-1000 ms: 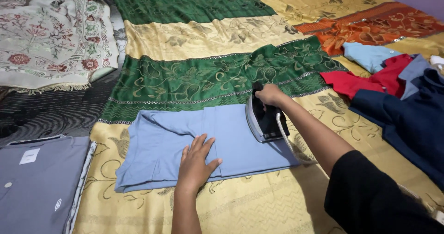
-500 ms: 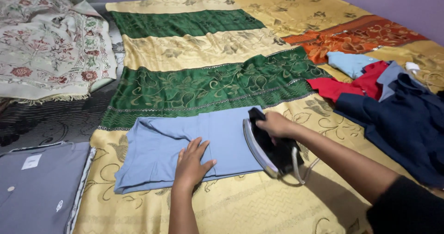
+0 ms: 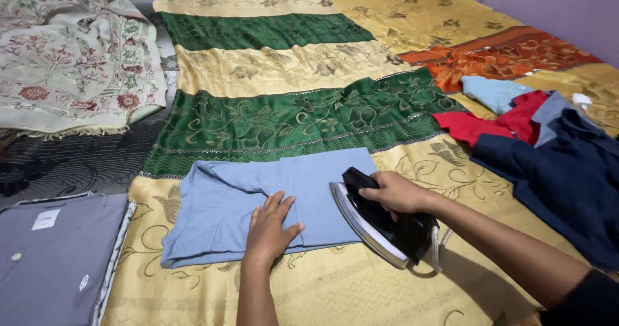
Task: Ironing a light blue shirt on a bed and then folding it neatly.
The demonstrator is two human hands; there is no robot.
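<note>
Gripping iron (image 3: 385, 221), right-hand fingers (image 3: 387, 194) curled.

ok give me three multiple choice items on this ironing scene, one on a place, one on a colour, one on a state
1. Where does the left hand rest?
A. on the light blue garment
B. on the red shirt
C. on the grey shirt

2. What colour is the clothes iron?
A. white
B. black
C. green

3. How does the iron sit?
A. flat on its soleplate
B. tipped up on its edge
C. lying unheld

Answers: 1 A, palm flat on the blue cloth. 2 B, its body is black. 3 B, the right hand grips it with the silver soleplate showing sideways.
</note>
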